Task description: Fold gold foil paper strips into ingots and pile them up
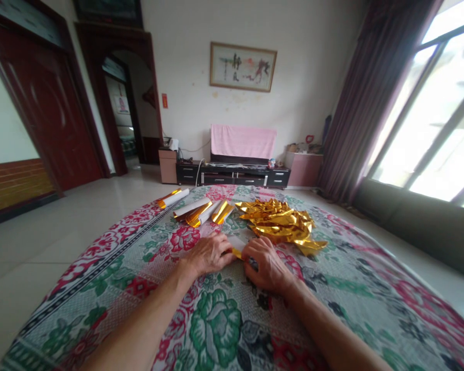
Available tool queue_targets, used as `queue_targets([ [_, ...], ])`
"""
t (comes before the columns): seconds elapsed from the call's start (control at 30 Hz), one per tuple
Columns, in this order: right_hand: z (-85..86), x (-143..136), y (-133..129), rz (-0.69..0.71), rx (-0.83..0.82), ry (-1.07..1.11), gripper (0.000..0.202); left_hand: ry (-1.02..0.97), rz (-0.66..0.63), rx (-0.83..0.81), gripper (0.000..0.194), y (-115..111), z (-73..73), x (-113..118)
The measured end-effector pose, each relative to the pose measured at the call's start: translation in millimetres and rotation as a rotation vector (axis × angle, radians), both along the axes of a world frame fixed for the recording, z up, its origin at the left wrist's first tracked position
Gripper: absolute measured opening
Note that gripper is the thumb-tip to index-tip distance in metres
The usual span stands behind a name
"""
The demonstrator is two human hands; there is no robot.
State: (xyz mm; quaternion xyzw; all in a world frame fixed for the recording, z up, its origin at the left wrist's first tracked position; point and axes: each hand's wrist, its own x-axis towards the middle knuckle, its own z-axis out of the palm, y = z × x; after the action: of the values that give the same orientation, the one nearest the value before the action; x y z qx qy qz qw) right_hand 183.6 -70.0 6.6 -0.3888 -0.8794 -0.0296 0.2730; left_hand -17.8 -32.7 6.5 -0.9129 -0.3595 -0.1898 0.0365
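Note:
Between my hands lies a small sheet of gold foil paper point(236, 242), white side mostly up, with a strip of gold showing at its near edge. My left hand point(212, 253) has its fingers closed on the left side of the sheet. My right hand point(266, 262) is curled over the right side, thumb and fingers pressed together. Both hands rest low on the tablecloth, and my fingers hide much of the paper. Just behind to the right sits a heap of folded gold foil pieces point(280, 221). Beyond my left hand lie several curled gold-and-white sheets point(201, 212).
A flowered tablecloth point(216, 324) covers the round table. One more rolled foil sheet point(173, 198) lies by the far left edge. Across the tiled floor stands a low black cabinet point(251, 178), with a pink cloth point(243, 140) draped above it. A window is at right.

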Motion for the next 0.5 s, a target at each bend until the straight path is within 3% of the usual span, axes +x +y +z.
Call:
queue_targets([
  [0.3, -0.3, -9, -3, -0.041, 0.047, 0.002, 0.01, -0.036, -0.104, 0.015, 0.014, -8, 3.1, 9],
  [0.5, 0.1, 1, 0, -0.009, -0.013, 0.152, 0.019, -0.01, -0.171, -0.049, 0.021, -1, -3.6, 9],
])
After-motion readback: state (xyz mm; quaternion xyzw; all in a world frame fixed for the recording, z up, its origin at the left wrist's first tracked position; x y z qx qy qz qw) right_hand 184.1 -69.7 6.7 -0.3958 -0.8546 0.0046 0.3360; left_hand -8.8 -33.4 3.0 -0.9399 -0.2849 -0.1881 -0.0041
